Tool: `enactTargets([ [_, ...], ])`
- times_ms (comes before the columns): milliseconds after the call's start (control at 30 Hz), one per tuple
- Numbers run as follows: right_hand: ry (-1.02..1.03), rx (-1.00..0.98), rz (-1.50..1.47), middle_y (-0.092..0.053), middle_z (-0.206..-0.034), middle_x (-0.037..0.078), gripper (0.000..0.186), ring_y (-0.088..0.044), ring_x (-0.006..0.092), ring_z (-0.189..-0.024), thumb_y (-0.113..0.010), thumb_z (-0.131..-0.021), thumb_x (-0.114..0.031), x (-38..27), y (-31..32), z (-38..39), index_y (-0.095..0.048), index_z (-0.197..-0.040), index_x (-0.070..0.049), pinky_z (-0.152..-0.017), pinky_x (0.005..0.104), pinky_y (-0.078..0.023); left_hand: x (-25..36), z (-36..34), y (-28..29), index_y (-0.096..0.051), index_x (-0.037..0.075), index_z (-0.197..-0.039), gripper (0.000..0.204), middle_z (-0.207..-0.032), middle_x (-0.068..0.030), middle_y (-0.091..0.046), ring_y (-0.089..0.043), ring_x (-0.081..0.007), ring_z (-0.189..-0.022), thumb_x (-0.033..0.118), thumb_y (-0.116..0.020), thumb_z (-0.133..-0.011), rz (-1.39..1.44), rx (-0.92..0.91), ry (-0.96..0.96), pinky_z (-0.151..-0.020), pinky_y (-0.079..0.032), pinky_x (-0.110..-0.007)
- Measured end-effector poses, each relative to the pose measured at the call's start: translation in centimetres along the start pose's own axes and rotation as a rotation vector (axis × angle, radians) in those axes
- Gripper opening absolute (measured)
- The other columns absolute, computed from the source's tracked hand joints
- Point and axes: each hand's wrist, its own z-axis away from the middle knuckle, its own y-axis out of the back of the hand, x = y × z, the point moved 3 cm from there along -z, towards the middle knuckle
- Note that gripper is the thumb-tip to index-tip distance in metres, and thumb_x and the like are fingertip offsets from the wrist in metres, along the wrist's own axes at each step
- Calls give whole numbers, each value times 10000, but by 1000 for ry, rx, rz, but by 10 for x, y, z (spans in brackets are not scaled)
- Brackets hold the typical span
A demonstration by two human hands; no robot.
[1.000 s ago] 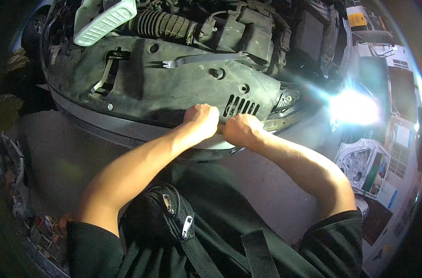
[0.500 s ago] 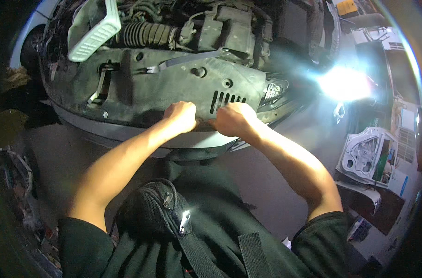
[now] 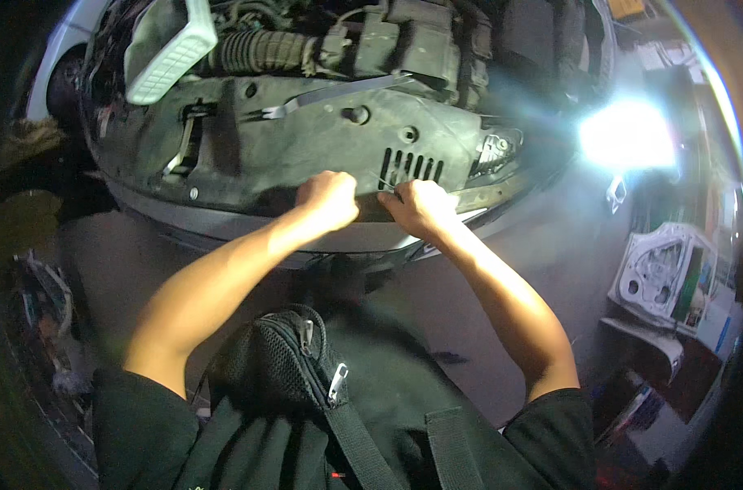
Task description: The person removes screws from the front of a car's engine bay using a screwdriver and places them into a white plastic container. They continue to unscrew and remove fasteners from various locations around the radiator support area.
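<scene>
Both my hands are at the front edge of a dark plastic cover panel [image 3: 298, 139] in a car's engine bay. Fingers curled into a fist, my left hand [image 3: 329, 200] rests over the panel's edge; whatever it grips is hidden. Just right of it, below several slots, my right hand [image 3: 423, 209] is also closed, thumb toward the left. A thin pale line shows by its fingertips, too fine to name. On the panel lies a long flat metal bar [image 3: 339, 94] with a notched end. The light bumper [image 3: 347, 237] curves below my hands.
A bright work lamp [image 3: 629, 135] glares at the right. Behind the panel are a ribbed air hose [image 3: 265, 52] and a pale plastic duct [image 3: 174, 69]. A bare door shell [image 3: 661, 273] lies at the right; a black bag [image 3: 286, 355] hangs at my front.
The view has shifted slightly. My right hand has turned a little, its thumb now showing, and sits slightly farther from the left hand, which stays closed at the edge.
</scene>
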Motion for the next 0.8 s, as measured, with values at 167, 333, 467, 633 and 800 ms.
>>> enactTargets([
  [167,121,-18,27,-650,-801,266,394,-651,419,-799,-619,-835,-368,-7,-20,-16,-691,-858,18,-739,467,-514,-16,-6,9,-685,31,-835,153,-859,-184,-691,-673,-333,-844,154,-652,-751,122,-129,14,-774,-522,-433],
  [333,103,-173,220,-654,-785,256,430,-663,399,-788,-666,-803,-401,-25,-15,-35,-693,-812,27,-729,462,-518,-61,15,38,-698,62,-830,210,-837,-152,-695,-680,-299,-823,256,-721,-752,326,21,50,-752,-523,-415],
  [467,179,-173,359,-651,-735,226,540,-665,372,-729,-636,-790,-527,-19,-22,-43,-695,-798,10,-661,458,-509,-48,28,34,-689,77,-837,226,-840,-145,-694,-675,-326,-792,298,-702,-789,416,206,-115,-720,-524,-439],
  [633,225,-56,253,-635,-1048,154,308,-603,275,-1007,-552,-913,-297,1,-43,-48,-633,-1088,-56,-880,369,-484,19,31,41,-643,30,-880,188,-925,-142,-640,-606,-315,-931,214,-632,-842,495,867,-760,-868,-477,-413],
  [800,-934,543,1147,-588,-1139,187,278,-547,319,-1092,-441,-940,-169,-86,-75,-67,-610,-1094,-11,-957,447,-411,22,-13,-10,-632,6,-967,264,-1032,-178,-633,-600,-320,-932,207,-486,-878,872,521,-770,-877,-458,-425],
])
